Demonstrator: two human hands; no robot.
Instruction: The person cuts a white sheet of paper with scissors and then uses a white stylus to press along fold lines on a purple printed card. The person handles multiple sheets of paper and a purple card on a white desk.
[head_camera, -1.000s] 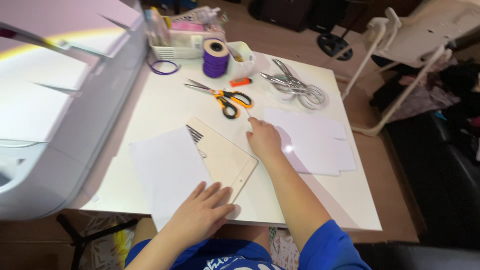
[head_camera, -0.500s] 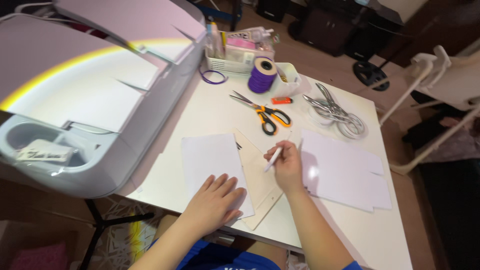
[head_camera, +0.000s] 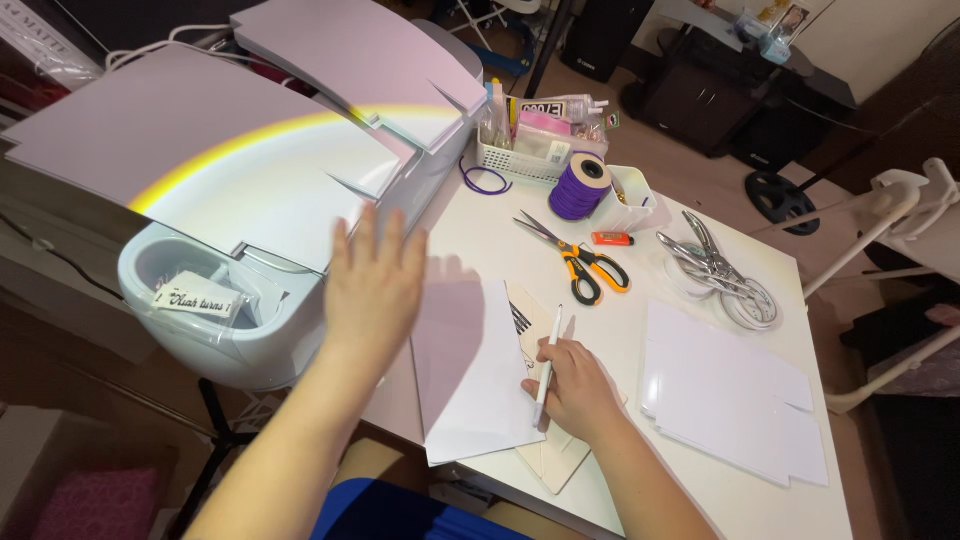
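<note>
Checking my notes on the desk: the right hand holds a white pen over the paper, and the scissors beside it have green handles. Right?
Not quite. The head view shows the scissors have orange and black handles, not green. The right hand does hold a white pen over the paper.

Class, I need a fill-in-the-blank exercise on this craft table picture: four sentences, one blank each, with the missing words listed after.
1. The right hand holds a white ____.
2. The left hand is raised, open and holding ____.
3. The scissors on the table have ____ handles.
4. The spool of cord beside the small white basket is ____.

Missing words: pen; nothing; orange; purple
</note>
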